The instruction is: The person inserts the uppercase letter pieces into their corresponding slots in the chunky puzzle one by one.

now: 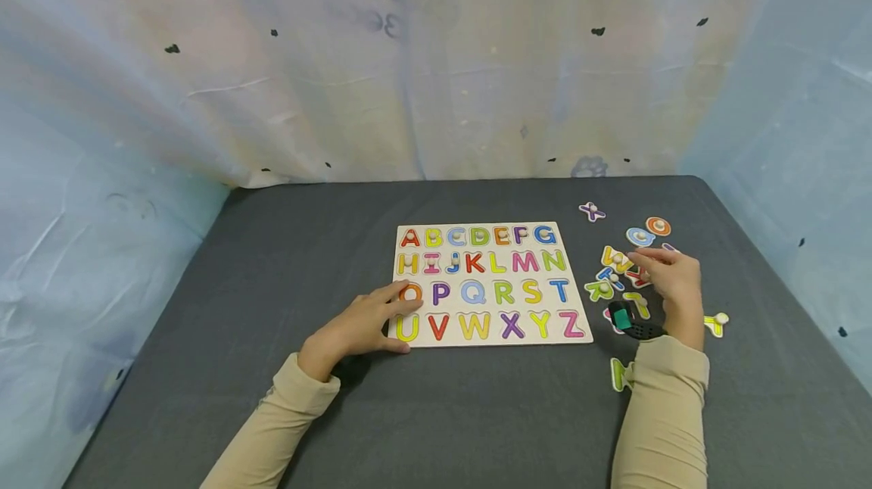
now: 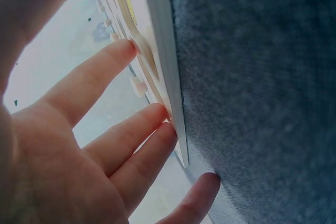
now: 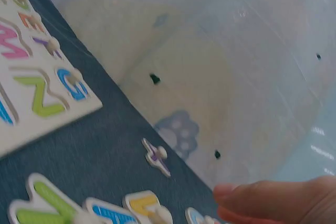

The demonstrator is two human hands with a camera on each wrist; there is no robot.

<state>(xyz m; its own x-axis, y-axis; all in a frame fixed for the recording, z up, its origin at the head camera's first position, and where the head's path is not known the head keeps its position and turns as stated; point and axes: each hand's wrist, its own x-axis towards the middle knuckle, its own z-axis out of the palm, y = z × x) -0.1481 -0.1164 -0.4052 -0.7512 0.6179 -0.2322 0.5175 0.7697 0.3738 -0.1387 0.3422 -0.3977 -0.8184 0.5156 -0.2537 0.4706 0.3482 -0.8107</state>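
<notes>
My left hand (image 1: 363, 322) rests at the lower-left corner of a white wooden alphabet puzzle board (image 1: 490, 343). Its spread fingers touch the board's edge and partly cover the orange O (image 1: 411, 292). In the left wrist view, those fingertips press along the board's side (image 2: 167, 77). Over a scatter of knobbed letter pieces to the board's right hovers my right hand (image 1: 674, 284), fingers extended and nothing visible in them. The yellow W piece (image 1: 615, 258) lies just beside its fingertips, with the light blue Q piece (image 1: 640, 237) beyond. Knobbed pieces such as the A (image 1: 409, 238) fill the upper rows' slots.
A purple X piece (image 1: 592, 211) lies apart at the back, near an orange O piece (image 1: 658, 226). Green K (image 1: 599, 291) and blue T (image 1: 609, 278) pieces lie nearer the board. A yellow Y piece (image 1: 715, 324) sits right of the wrist. Plastic sheeting (image 1: 436, 80) hangs behind the dark table.
</notes>
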